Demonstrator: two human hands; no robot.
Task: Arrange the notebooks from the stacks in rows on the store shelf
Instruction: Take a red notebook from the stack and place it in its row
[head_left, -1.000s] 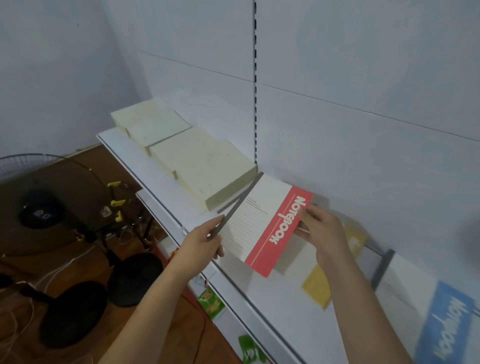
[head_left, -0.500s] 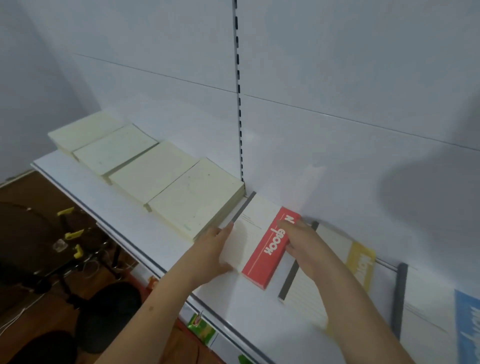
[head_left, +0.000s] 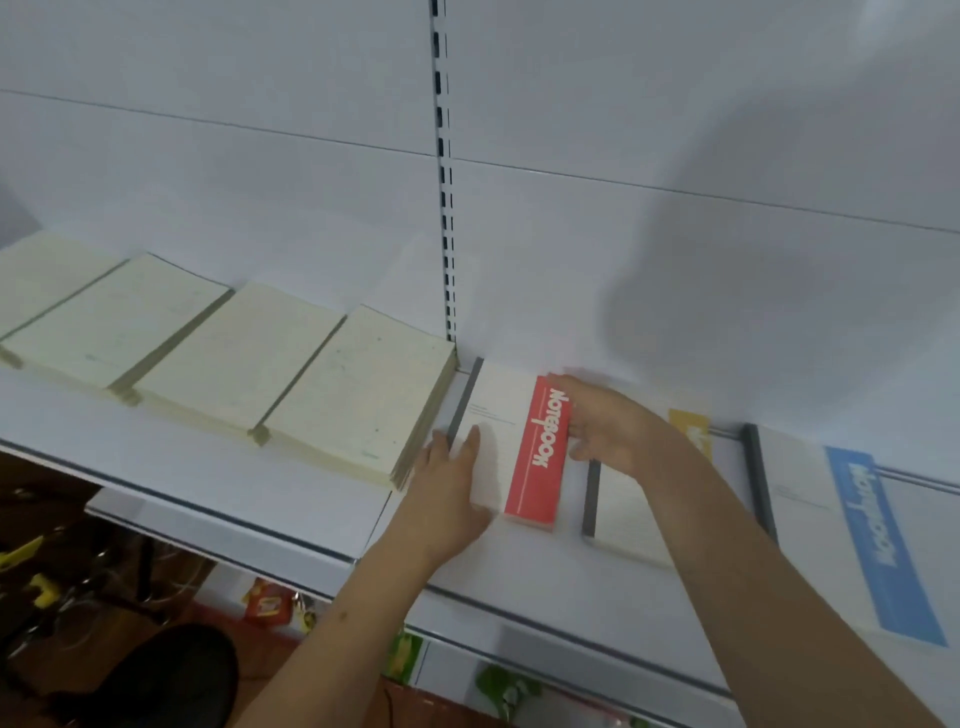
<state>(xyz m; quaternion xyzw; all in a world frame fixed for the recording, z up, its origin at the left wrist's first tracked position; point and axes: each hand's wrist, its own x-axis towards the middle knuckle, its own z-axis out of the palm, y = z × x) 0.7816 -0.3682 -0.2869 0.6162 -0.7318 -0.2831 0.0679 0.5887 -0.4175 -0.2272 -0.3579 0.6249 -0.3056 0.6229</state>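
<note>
A red-banded notebook (head_left: 537, 452) with a dark spine lies flat on the white shelf (head_left: 197, 467), just right of the cream stacks (head_left: 332, 395). My left hand (head_left: 449, 488) rests flat on its white left half, fingers straight. My right hand (head_left: 605, 421) touches its right edge with relaxed fingers. Right of it lies a yellow-banded notebook (head_left: 688, 431), partly under my right forearm, then a blue-banded notebook (head_left: 878, 540).
Several cream notebook stacks run along the shelf's back to the left. A slotted upright (head_left: 444, 208) splits the back panel. Below the shelf edge are packaged goods (head_left: 267, 603), a dark round object (head_left: 171, 675) and yellow clips (head_left: 31, 577) on the floor.
The red notebook went from being held tilted in the air to lying flat on the shelf against the back. Both hands followed it down; the view swung right.
</note>
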